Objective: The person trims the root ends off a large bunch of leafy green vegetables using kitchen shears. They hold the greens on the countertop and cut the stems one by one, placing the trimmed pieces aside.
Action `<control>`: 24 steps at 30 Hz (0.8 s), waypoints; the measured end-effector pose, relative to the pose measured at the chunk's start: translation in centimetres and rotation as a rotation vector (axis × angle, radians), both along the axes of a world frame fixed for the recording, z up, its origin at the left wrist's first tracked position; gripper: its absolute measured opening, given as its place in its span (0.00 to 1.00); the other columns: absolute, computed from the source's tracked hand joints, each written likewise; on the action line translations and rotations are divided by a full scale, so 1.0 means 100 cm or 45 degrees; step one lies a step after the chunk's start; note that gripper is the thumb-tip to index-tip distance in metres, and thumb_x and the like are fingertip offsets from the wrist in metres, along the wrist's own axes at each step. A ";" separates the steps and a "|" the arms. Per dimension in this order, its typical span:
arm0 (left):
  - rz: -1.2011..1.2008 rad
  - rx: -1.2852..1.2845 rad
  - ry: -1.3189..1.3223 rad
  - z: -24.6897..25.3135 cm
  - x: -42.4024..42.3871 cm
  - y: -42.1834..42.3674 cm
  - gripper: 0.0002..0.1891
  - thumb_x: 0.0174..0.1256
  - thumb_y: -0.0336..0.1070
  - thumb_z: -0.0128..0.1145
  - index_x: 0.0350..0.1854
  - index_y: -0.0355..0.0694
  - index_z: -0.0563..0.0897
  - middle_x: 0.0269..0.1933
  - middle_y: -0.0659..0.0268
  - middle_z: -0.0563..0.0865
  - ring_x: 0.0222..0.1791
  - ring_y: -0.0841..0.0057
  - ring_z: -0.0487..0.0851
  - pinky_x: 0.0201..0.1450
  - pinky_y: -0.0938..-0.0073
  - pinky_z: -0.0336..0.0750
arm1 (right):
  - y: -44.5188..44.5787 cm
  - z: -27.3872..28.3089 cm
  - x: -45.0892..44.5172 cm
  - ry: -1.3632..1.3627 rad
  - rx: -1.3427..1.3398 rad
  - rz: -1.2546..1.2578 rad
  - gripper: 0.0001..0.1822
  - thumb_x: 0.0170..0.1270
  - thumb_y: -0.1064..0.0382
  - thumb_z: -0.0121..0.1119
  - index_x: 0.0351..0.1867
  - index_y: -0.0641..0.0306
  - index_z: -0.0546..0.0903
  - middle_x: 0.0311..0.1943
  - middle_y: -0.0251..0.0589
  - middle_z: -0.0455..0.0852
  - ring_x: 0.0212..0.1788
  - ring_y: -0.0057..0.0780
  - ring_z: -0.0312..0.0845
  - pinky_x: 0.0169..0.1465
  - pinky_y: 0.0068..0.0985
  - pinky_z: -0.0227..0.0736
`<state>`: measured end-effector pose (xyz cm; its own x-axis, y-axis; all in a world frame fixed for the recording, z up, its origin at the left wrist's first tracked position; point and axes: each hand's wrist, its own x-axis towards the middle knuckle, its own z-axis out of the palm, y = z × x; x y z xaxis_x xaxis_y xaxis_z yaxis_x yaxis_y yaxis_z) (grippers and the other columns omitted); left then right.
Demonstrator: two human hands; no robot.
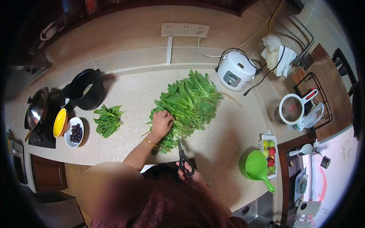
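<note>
A large heap of leafy greens point(188, 99) lies on the speckled countertop in front of me. My left hand point(163, 123), with a bangle at the wrist, rests on the heap's near left side, its fingers curled around some stems; what exactly they pinch is hidden. In my right hand point(186, 171) I hold black-handled scissors point(182, 155) by the handles. Their blades point away from me, the tips touching or very near the lower edge of the greens. A smaller pile of greens point(108, 120) lies apart to the left.
Leftward stand a black pot point(87, 89), a yellow bowl point(60, 122), a white bowl of dark berries point(74, 138) and a lidded wok point(38, 109). Rightward are a white rice cooker point(236, 69) with a cord, a green ladle point(256, 166), a fruit basket point(274, 174), a strainer point(291, 109) and a sink point(256, 209).
</note>
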<state>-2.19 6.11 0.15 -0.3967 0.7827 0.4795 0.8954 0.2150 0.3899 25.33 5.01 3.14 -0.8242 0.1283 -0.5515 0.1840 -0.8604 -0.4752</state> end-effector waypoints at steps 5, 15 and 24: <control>-0.165 0.078 0.033 0.013 -0.004 0.000 0.04 0.48 0.34 0.63 0.27 0.46 0.83 0.34 0.67 0.77 0.41 0.66 0.74 0.45 0.65 0.65 | -0.001 -0.002 -0.004 0.032 0.020 0.012 0.29 0.70 0.41 0.46 0.60 0.61 0.66 0.27 0.30 0.74 0.25 0.19 0.68 0.21 0.16 0.57; -0.139 0.050 -0.174 0.013 -0.010 0.015 0.05 0.45 0.31 0.66 0.25 0.49 0.84 0.34 0.68 0.80 0.40 0.65 0.78 0.44 0.64 0.68 | -0.001 0.000 0.002 0.007 0.115 0.030 0.26 0.73 0.43 0.42 0.61 0.60 0.67 0.27 0.31 0.75 0.24 0.20 0.67 0.22 0.17 0.58; -0.406 -0.180 -1.513 0.082 -0.060 0.003 0.06 0.56 0.31 0.67 0.34 0.36 0.85 0.30 0.71 0.85 0.30 0.86 0.79 0.35 0.81 0.74 | -0.003 0.010 -0.001 0.109 0.125 -0.014 0.24 0.71 0.46 0.48 0.59 0.60 0.69 0.25 0.30 0.76 0.23 0.18 0.69 0.22 0.17 0.58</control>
